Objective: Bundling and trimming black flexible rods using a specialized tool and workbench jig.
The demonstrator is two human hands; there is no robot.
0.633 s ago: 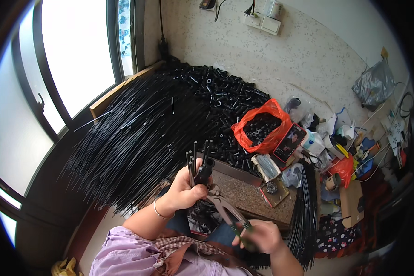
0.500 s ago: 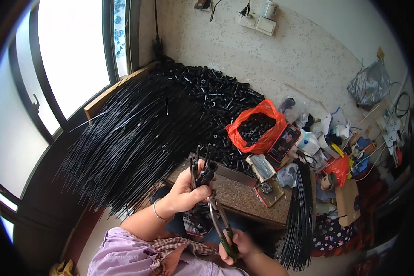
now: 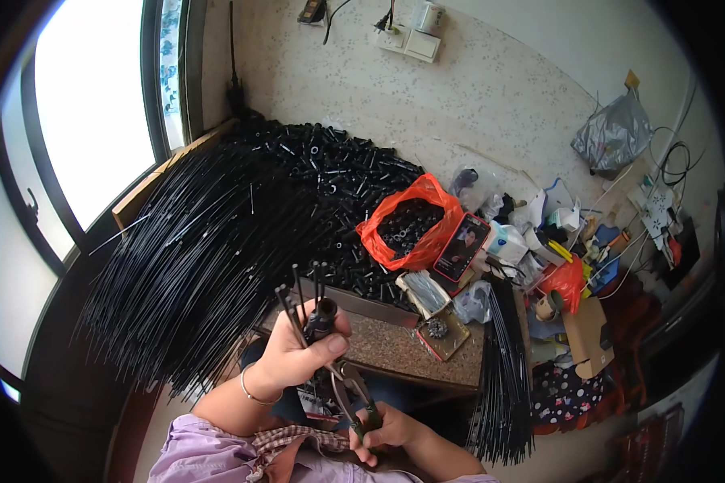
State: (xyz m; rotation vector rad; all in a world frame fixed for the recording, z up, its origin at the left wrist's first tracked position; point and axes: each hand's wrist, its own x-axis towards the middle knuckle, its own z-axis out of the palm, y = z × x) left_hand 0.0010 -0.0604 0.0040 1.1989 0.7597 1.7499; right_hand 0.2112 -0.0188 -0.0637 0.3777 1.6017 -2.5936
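Fingers of the left hand [image 3: 290, 358] clamp a black tube [image 3: 321, 324] and thin rods [image 3: 291, 312] at lower centre; the right hand's [image 3: 388, 427] wrap green-handled pliers [image 3: 343, 398] just below. Behind, partly blocked, is the table [image 3: 383, 346]; a red bag [image 3: 443, 197] and phone [image 3: 461, 247] lie right of centre, heaped rods [image 3: 185, 249] left.

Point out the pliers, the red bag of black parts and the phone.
Pliers [image 3: 343, 398]: head view, on one handle.
Red bag [image 3: 419, 255]: head view, on its near wall.
Phone [image 3: 462, 247]: head view, on its screen.
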